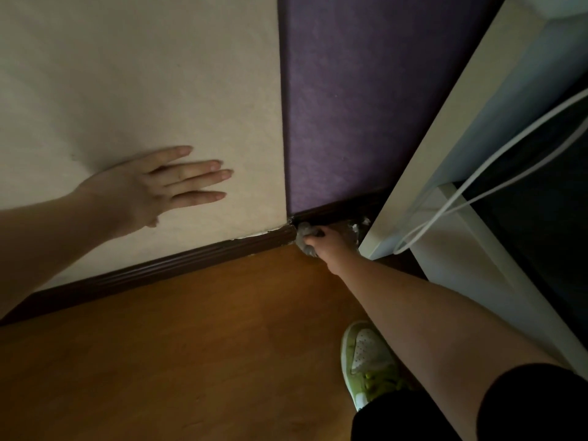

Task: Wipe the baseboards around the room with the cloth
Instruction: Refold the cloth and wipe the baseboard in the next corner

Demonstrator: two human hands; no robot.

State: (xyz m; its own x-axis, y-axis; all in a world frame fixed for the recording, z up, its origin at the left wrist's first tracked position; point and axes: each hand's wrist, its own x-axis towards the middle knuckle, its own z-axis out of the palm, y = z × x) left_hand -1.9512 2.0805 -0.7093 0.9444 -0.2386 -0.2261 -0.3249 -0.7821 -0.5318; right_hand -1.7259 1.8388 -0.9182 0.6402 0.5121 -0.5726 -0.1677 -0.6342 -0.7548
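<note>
Grey cloth (306,238) clenched in right hand (324,241) at baseboard (178,262) corner | left hand (152,189) flat, fingers spread on wall (127,74)

Left hand (152,186) is flat with fingers spread straight, arm stretched out. Right hand (324,241) is way down low, fingers curled tight, arm fully extended.

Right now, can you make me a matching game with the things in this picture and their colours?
Things:
1. cloth
2. baseboard
3. shoe
4. floor

Colours:
A. orange-brown
B. green and white
C. grey
D. dark brown

Pairs: 1-C, 2-D, 3-B, 4-A

The right hand grips the cloth in the corner; the left hand rests flat on the wall.
</note>
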